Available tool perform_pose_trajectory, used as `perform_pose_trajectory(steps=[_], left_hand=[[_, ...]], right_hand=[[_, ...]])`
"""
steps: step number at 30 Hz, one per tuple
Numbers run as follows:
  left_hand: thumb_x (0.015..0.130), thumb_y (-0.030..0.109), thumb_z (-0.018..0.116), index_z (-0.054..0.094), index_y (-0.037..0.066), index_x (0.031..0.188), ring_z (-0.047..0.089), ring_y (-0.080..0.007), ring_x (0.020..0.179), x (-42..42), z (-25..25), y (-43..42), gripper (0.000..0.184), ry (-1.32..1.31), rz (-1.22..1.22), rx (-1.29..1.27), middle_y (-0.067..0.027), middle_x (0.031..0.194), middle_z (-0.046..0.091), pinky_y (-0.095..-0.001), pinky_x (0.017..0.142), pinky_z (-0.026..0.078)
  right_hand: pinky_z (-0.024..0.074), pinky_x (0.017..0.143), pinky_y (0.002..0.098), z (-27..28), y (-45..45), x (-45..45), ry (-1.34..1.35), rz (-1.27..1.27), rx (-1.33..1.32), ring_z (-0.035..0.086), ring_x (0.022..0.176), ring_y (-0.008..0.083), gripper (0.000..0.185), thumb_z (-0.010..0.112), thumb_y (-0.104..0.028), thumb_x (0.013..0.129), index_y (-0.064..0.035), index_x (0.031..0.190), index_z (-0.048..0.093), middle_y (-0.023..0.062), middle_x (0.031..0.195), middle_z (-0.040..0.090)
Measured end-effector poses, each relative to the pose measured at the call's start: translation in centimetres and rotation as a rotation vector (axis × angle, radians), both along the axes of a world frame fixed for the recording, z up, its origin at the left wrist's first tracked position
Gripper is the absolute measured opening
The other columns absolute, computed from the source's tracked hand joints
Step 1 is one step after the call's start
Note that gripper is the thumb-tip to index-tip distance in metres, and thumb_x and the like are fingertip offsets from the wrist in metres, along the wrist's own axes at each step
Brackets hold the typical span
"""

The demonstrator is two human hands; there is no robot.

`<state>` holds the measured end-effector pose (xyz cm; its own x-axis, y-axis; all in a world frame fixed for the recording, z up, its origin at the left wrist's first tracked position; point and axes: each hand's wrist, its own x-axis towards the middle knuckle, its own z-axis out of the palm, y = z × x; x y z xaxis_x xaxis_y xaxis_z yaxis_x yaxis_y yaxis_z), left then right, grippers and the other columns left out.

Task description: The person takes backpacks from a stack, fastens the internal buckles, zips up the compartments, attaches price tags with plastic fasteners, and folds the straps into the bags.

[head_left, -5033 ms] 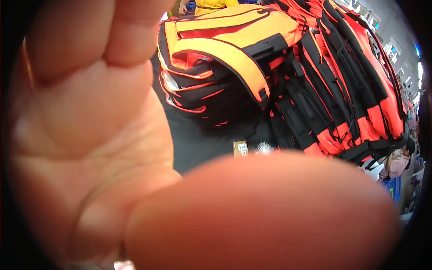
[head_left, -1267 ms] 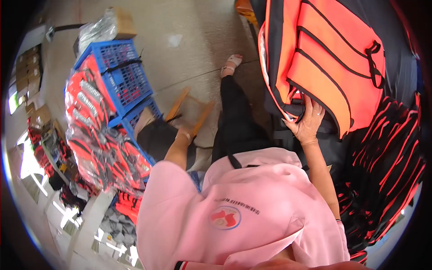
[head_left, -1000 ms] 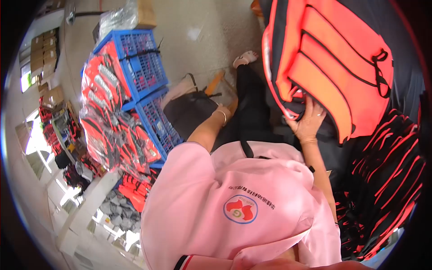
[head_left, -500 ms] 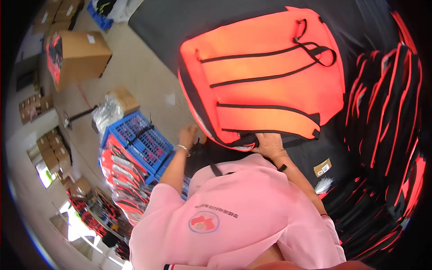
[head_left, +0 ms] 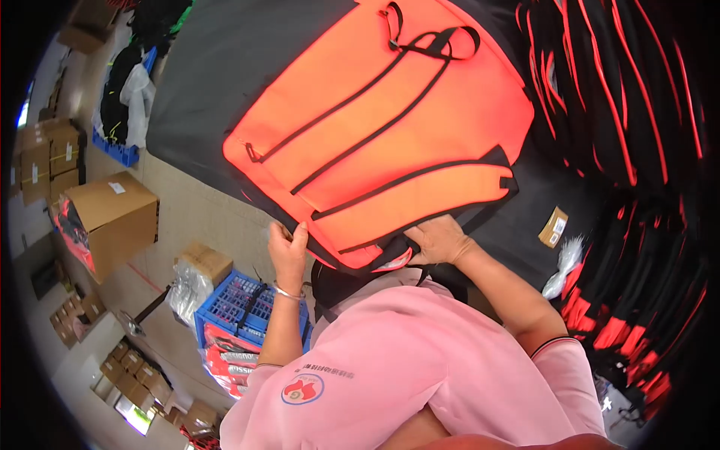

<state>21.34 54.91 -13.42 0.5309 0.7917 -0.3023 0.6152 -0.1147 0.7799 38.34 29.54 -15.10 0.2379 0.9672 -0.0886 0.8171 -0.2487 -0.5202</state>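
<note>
A bright orange backpack (head_left: 352, 142) with black trim lies on a dark table, its shoulder straps facing up. A black loop of webbing (head_left: 450, 43) rests on its far end. At the near left edge of the bag, my left hand (head_left: 287, 253) is closed on the rim, thumb on top; a bracelet circles that wrist. My right hand (head_left: 442, 238) grips the near lower edge beside the padded shoulder strap (head_left: 420, 191), with its fingertips partly hidden under the fabric.
Stacked black-and-orange bags (head_left: 607, 82) fill the right side. A small cardboard tag (head_left: 553, 227) and a clear plastic wrap (head_left: 564, 266) lie near them. On the floor at left are a blue crate (head_left: 236, 304) and an open carton (head_left: 124, 217).
My left hand has come from beside the backpack onto its edge. The backpack now appears turned and further left in view, as the camera view has shifted. My right hand stays at the near edge.
</note>
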Motion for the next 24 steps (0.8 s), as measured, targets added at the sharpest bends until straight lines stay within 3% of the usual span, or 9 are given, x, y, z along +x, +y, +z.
perform_pose_trajectory(steps=[3, 4, 8, 9, 12, 14, 15, 19, 24], left_hand=[[0.079, 0.017, 0.068, 0.044, 0.002, 0.077, 0.033, -0.0092, 0.056, 0.6, 0.1, -0.2, 0.029, -0.063, 0.007, 0.034, 0.0014, 0.061, 0.036, -0.0266, 0.049, 0.032], [0.079, 0.017, 0.068, 0.044, 0.001, 0.077, 0.033, -0.0092, 0.057, 0.8, 0.2, 0.0, 0.028, -0.036, -0.025, 0.129, 0.0015, 0.061, 0.036, -0.0265, 0.049, 0.032], [0.079, 0.019, 0.067, 0.046, -0.001, 0.081, 0.036, -0.0110, 0.056, 1.2, -3.0, 1.1, 0.029, -0.247, -0.065, 0.056, -0.0023, 0.060, 0.040, -0.0309, 0.049, 0.036], [0.079, 0.020, 0.068, 0.047, -0.001, 0.080, 0.037, -0.0119, 0.055, 1.5, -3.8, 1.4, 0.029, -0.262, -0.049, 0.037, -0.0032, 0.059, 0.042, -0.0318, 0.049, 0.036], [0.079, 0.021, 0.068, 0.048, 0.000, 0.076, 0.041, -0.0120, 0.053, 2.4, -5.4, 2.2, 0.029, -0.289, -0.073, 0.066, -0.0030, 0.057, 0.043, -0.0314, 0.050, 0.039], [0.083, 0.022, 0.066, 0.049, 0.003, 0.079, 0.043, -0.0092, 0.054, 2.6, -3.6, 1.7, 0.026, -0.387, -0.059, -0.200, 0.0001, 0.060, 0.047, -0.0283, 0.050, 0.040], [0.083, 0.022, 0.066, 0.049, 0.003, 0.079, 0.043, -0.0092, 0.054, 2.4, -3.4, 1.7, 0.026, -0.398, -0.063, -0.188, 0.0001, 0.060, 0.047, -0.0283, 0.050, 0.040], [0.086, 0.024, 0.064, 0.051, 0.001, 0.091, 0.048, -0.0065, 0.062, 1.2, -4.0, 1.2, 0.027, -0.535, -0.066, -0.337, 0.0013, 0.072, 0.052, -0.0245, 0.055, 0.043], [0.087, 0.028, 0.064, 0.049, -0.001, 0.111, 0.050, -0.0061, 0.066, -3.3, -4.8, 0.4, 0.040, -0.712, 0.066, -0.362, -0.0005, 0.082, 0.056, -0.0204, 0.058, 0.042]], right_hand=[[0.0483, 0.071, 0.0371, 0.2, 0.4, 0.3, -0.104, -0.027, 0.142, 0.059, 0.093, 0.0261, 0.064, 0.067, -0.051, 0.060, -0.0114, 0.109, 0.058, 0.0100, 0.106, 0.060], [0.0456, 0.080, 0.0398, 0.4, 0.4, 0.3, -0.034, -0.027, 0.006, 0.057, 0.097, 0.0275, 0.065, 0.066, -0.051, 0.060, -0.0103, 0.110, 0.057, 0.0117, 0.108, 0.058], [0.0341, 0.096, 0.0466, 0.9, 1.1, 0.4, -0.239, -0.091, 0.230, 0.053, 0.103, 0.0320, 0.073, 0.065, -0.054, 0.059, -0.0075, 0.114, 0.055, 0.0158, 0.107, 0.056], [0.0340, 0.096, 0.0463, 0.5, 0.5, 0.5, -0.173, -0.100, 0.108, 0.051, 0.105, 0.0325, 0.077, 0.066, -0.055, 0.058, -0.0070, 0.118, 0.053, 0.0162, 0.110, 0.055], [0.0321, 0.099, 0.0485, 0.1, 0.6, 0.7, -0.296, -0.115, 0.190, 0.049, 0.108, 0.0349, 0.079, 0.068, -0.051, 0.057, -0.0072, 0.121, 0.051, 0.0164, 0.116, 0.053], [0.0297, 0.101, 0.0480, 0.1, 0.6, 0.3, -0.307, -0.146, 0.223, 0.046, 0.113, 0.0349, 0.080, 0.069, -0.050, 0.056, -0.0081, 0.122, 0.049, 0.0150, 0.118, 0.051], [0.0288, 0.103, 0.0481, -0.1, 0.8, 0.0, -0.319, -0.169, 0.266, 0.045, 0.115, 0.0346, 0.079, 0.071, -0.046, 0.056, -0.0082, 0.122, 0.049, 0.0134, 0.122, 0.051], [0.0299, 0.101, 0.0482, -0.3, 0.4, -2.0, -0.316, -0.262, 0.237, 0.046, 0.117, 0.0326, 0.076, 0.075, -0.042, 0.056, -0.0079, 0.119, 0.050, 0.0121, 0.127, 0.050], [0.0350, 0.095, 0.0450, 0.0, 1.1, -6.9, -0.290, -0.327, 0.296, 0.049, 0.112, 0.0301, 0.077, 0.078, -0.048, 0.053, -0.0075, 0.114, 0.053, 0.0105, 0.116, 0.056]])
